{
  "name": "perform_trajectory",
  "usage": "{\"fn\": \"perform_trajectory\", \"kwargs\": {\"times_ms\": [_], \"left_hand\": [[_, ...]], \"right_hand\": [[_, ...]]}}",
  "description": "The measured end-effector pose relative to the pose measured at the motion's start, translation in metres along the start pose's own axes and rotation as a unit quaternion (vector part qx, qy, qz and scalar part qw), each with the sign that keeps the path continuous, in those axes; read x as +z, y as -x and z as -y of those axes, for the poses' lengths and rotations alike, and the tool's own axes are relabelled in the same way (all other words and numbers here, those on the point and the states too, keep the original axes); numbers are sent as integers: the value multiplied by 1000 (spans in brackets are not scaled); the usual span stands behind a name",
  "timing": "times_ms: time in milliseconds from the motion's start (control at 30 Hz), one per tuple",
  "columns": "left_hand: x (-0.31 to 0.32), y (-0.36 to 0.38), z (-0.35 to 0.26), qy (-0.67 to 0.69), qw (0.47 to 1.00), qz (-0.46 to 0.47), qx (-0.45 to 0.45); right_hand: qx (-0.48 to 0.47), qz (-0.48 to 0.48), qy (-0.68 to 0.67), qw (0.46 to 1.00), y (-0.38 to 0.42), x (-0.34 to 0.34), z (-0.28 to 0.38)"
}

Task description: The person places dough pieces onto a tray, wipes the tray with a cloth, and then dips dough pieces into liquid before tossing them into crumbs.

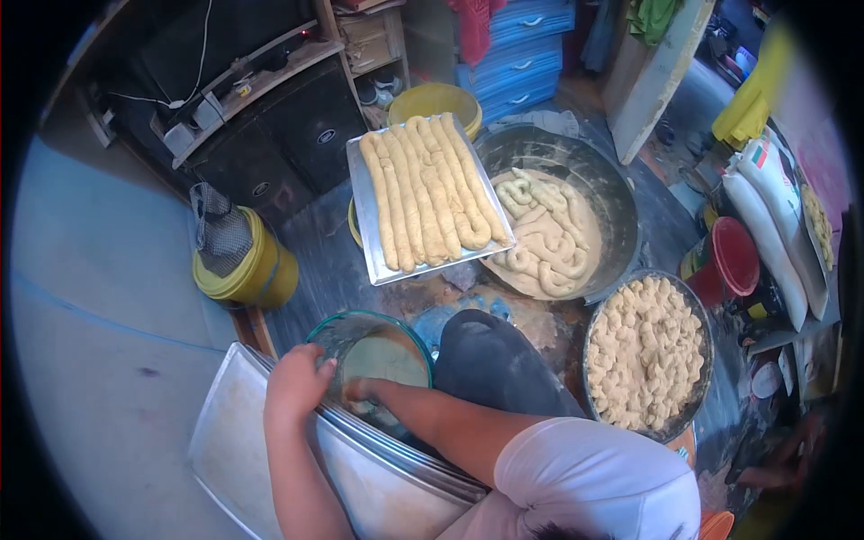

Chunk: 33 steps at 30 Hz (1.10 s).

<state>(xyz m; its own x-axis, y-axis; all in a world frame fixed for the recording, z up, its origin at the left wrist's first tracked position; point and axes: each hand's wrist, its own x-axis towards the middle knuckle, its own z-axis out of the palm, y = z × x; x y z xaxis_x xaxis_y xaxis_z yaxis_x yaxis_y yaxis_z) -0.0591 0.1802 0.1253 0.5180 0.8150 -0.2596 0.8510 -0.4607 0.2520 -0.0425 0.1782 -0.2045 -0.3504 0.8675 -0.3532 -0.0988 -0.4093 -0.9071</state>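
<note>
My left hand (303,376) rests at the left rim of a green-edged bucket (421,347), beside a stack of metal trays (373,459); its fingers curl by the rim, and what they grip is unclear. My right hand (362,391) reaches down inside the same bucket, its fingers largely hidden. Pale liquid or powder shows at the bottom. Ahead, a metal tray (367,193) bears several long dough ropes (423,193). Beside it a wide black basin (616,211) holds coiled dough (544,243). A round pan (709,360) is full of small dough lumps (643,355).
A yellow bucket (270,270) with a mesh-like bag stands at the left by the wall. Another yellow bucket (436,103) is behind the tray. Blue drawers (522,63), an open door (661,81), a red bucket (729,256) and white sacks (769,234) lie farther off.
</note>
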Motion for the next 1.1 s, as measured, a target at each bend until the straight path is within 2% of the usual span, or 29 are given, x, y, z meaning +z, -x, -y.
{"fn": "perform_trajectory", "kwargs": {"times_ms": [100, 133, 167, 233, 267, 300, 333, 467, 533, 600, 667, 733, 767, 800, 833, 900, 933, 1033, 1100], "left_hand": [[-8, 1, 7, 56, 997, -48, 26], [-13, 4, 12, 95, 992, -76, 32], [-19, 8, 14, 147, 983, -106, 29], [-35, 23, 21, 179, 972, -149, 6], [-42, 34, 24, 214, 960, -180, 2], [-46, 49, 29, 205, 949, -237, -13], [-47, 64, 42, 202, 947, -248, -25], [-22, 150, 121, 143, 891, -388, -187], [3, 206, 147, 57, 868, -411, -274], [49, 258, 208, 96, 820, -430, -365], [78, 301, 224, 215, 795, -428, -372], [91, 324, 204, 325, 784, -345, -400], [103, 334, 199, 517, 714, -310, -356], [114, 341, 196, 686, 610, -260, -299], [112, 338, 171, 685, 613, -255, -301], [91, 321, 106, 746, 575, -241, -235], [84, 314, 88, 748, 573, -242, -230], [71, 301, 53, 740, 572, -259, -241], [63, 295, 41, 735, 573, -267, -246]], "right_hand": [[-29, 4, -18, 999, -3, -8, 9], [4, -69, -193, 979, -3, -8, 18], [41, -134, -359, 923, -3, -6, 28], [38, -110, -555, 823, 7, -3, 48], [45, -92, -549, 830, 15, 2, 62], [-2, -102, -558, 824, 27, 10, 78], [-49, -113, -567, 814, 34, 17, 86], [-54, -84, -577, 810, 22, 26, 80], [-49, -138, -558, 817, 25, 24, 82], [-67, -151, -559, 813, 20, 30, 78], [-78, -163, -596, 782, 25, 38, 81], [-92, -153, -600, 780, 22, 39, 77], [-108, -142, -603, 777, 23, 40, 74], [-105, -148, -605, 775, 23, 42, 71], [-99, -135, -616, 770, 23, 42, 72], [-102, -104, -647, 749, 25, 42, 78], [-107, -106, -649, 746, 30, 42, 85], [-116, -102, -624, 766, 36, 39, 104], [-128, -97, -635, 755, 35, 36, 102]]}}
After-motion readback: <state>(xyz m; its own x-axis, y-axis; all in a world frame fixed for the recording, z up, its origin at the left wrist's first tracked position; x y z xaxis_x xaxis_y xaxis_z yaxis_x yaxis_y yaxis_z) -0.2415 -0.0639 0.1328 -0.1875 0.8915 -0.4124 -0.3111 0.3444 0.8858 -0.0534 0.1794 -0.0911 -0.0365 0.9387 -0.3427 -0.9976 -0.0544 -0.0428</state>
